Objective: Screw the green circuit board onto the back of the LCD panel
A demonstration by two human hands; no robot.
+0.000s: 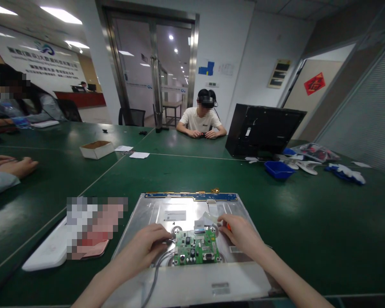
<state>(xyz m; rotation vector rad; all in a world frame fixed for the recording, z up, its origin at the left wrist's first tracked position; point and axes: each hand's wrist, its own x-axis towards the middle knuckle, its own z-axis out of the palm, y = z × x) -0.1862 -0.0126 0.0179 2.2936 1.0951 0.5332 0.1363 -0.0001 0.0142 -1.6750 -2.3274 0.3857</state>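
A green circuit board [195, 248] lies on the metal back of a flat display panel [154, 214] in front of me. My left hand [150, 241] is at the board's left edge, fingers curled together beside the wires. Whatever those fingertips may grip is hidden. A grey cable [156, 273] runs from that side toward me. My right hand [240, 231] is closed around a small orange object [229, 227], mostly covered by the fingers. Its fingertips are by the board's upper right corner, near a pale ribbon and film [205, 220]. A narrow blue board [192, 196] lines the panel's far edge.
Left of the panel lie a white device [48, 250] and a pink phone-like item [98, 244]. A white box [97, 149], black monitor [265, 130], blue tray [279, 169] and glove [346, 173] stand farther off. Another person's hands [16, 167] rest at left; a person [202, 117] sits opposite.
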